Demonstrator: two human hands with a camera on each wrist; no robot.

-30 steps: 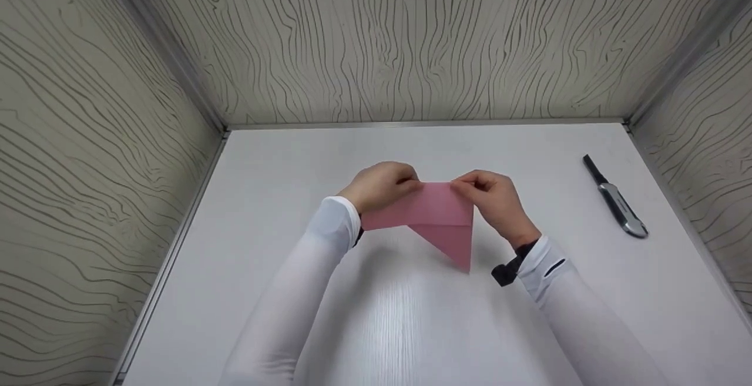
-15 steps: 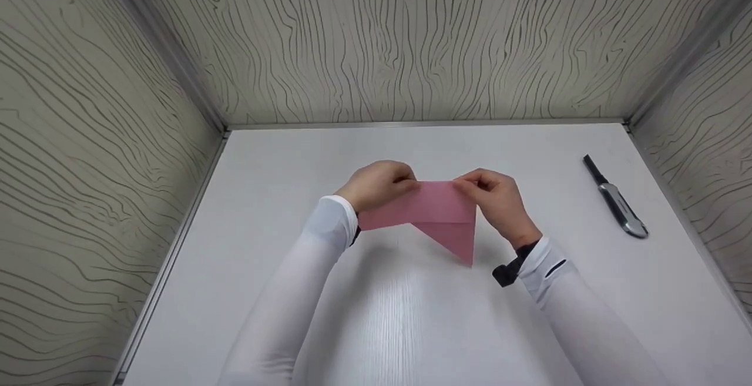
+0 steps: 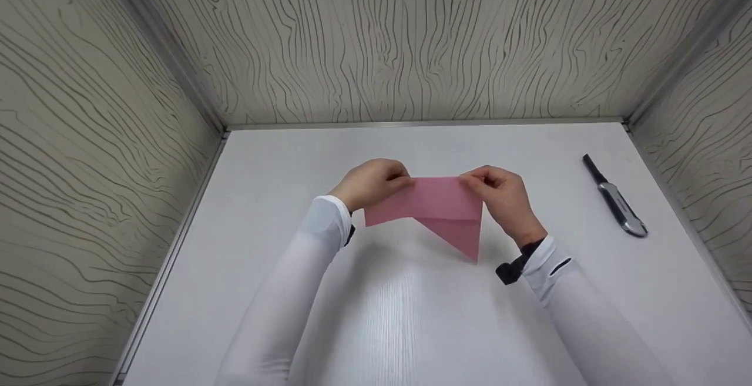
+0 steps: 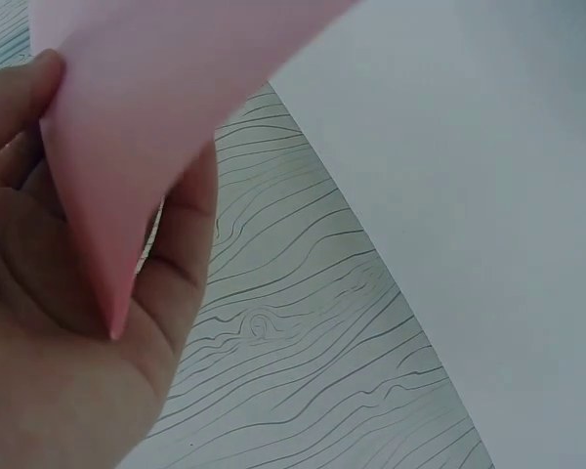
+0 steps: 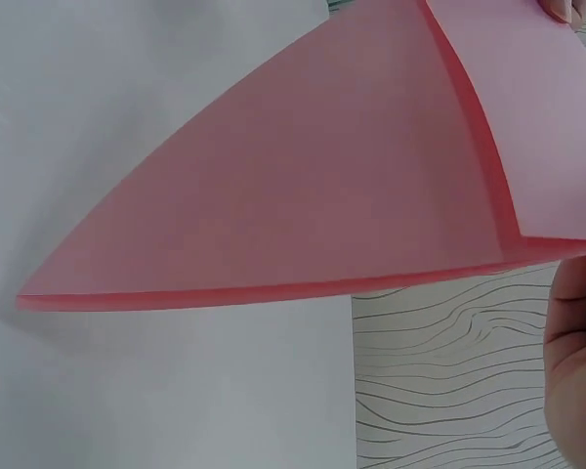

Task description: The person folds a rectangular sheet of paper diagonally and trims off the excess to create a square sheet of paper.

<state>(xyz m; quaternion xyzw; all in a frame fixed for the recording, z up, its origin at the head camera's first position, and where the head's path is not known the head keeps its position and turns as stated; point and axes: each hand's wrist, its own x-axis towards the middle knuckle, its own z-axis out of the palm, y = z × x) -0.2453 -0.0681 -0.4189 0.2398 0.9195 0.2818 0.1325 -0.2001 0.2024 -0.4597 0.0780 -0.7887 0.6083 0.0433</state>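
A folded sheet of pink paper is held up over the white table between both hands. Its upper part is a band, and below that a triangular flap points down on the right. My left hand pinches the top edge at the left; in the left wrist view the thumb presses the paper, with fingers behind it. My right hand pinches the top right corner between thumb and fingertips. The right wrist view shows the flap large, with a fold line along the band, and part of the right hand at the edge.
A grey and black utility knife lies on the white table at the right. Wood-grain patterned panels stand at the back and both sides.
Both hands have risen slightly with the paper and moved a little apart. More of the band's left end shows below the left hand, and the flap's tip has shifted up and right.
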